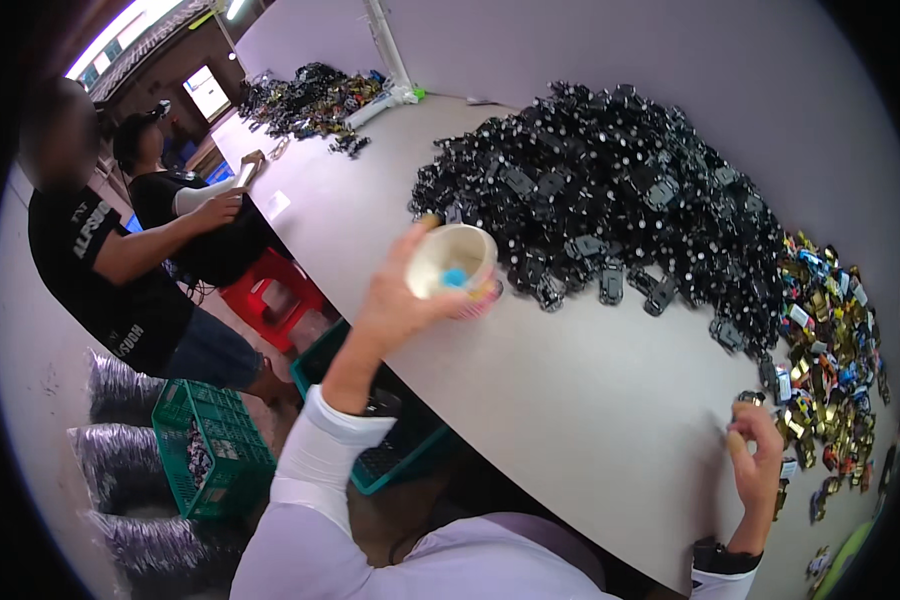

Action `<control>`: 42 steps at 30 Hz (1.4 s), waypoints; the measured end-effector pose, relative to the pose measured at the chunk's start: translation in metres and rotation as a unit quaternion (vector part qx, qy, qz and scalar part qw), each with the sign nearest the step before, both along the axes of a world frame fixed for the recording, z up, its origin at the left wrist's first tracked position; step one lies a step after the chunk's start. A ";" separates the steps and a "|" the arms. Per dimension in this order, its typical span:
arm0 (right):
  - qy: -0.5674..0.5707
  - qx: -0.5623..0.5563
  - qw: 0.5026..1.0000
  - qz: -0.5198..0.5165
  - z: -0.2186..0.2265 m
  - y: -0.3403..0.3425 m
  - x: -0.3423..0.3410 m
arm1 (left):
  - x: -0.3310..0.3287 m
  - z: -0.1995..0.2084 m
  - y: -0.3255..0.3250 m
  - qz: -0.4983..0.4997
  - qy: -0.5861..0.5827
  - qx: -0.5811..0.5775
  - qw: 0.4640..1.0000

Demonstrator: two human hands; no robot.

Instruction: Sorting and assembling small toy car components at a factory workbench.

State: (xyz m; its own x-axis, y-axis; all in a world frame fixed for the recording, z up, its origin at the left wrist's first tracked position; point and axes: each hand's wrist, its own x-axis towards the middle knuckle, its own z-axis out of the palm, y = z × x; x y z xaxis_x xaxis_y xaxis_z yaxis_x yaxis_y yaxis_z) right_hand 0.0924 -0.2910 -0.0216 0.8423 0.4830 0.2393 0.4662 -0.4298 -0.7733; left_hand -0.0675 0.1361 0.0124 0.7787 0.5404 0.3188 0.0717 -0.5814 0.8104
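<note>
Black plastic is seen in a large heap of small car-shaped pieces (pixel 610 180), and from this heap all the other places are told here. A pale round cup (pixel 477 248) with a pinkish outer side is grasped by the left hand (pixel 395 305), with the thumb and fingers set around its wall; it is held at the near left edge of the heap, tilted so that its inside is shown, and a small blue thing (pixel 455 277) is seen in it. At the near right of the heap, the right hand (pixel 755 448) is kept low near the table (pixel 570 400), with its fingers curled. Just at its fingertips a dark piece (pixel 749 398) is seen, but whether it is gripped or only touched cannot be told. Along the right side of the heap, gold and coloured pieces (pixel 832 340) are spread. Farther off, to the left beyond the heap, a smaller mixed pile (pixel 315 100) is placed on the same table. Well to the left of the heap, past the table edge, two persons in dark shirts, a red stool (pixel 270 295), a green crate (pixel 215 440) and shiny dark bags (pixel 120 465) are seen.
</note>
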 end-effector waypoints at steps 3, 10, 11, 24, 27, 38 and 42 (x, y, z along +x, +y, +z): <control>0.064 0.000 0.998 0.026 -0.001 -0.001 -0.004 | -0.009 -0.020 0.094 0.131 0.027 0.070 0.989; 0.109 -0.039 0.992 0.055 0.007 0.011 -0.003 | 0.028 -0.024 0.226 0.397 0.184 0.087 0.895; 0.130 -0.036 0.990 0.048 0.008 0.016 -0.003 | 0.040 -0.023 0.237 0.420 0.199 0.088 0.881; 0.325 0.057 0.935 -0.125 0.025 0.067 0.008 | 0.224 -0.065 0.352 0.219 -0.066 -0.310 0.923; 0.335 0.075 0.923 -0.175 0.027 0.077 0.011 | 0.250 -0.066 0.371 0.073 -0.128 -0.312 0.938; 0.316 0.081 0.936 -0.129 0.016 0.070 0.007 | 0.198 -0.052 0.333 0.177 0.086 -0.194 0.961; 0.312 0.062 0.941 -0.118 0.025 0.073 0.002 | 0.153 -0.033 0.284 0.110 0.085 -0.108 0.984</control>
State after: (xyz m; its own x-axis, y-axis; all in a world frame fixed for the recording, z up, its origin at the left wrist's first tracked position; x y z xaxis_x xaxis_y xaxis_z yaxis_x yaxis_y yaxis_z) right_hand 0.0946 -0.2175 0.0038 0.9178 0.2656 -0.2951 -0.1919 -0.3537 -0.9154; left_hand 0.0860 0.4203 -0.0208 0.6672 0.7430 0.0522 0.3229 -0.3516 0.8787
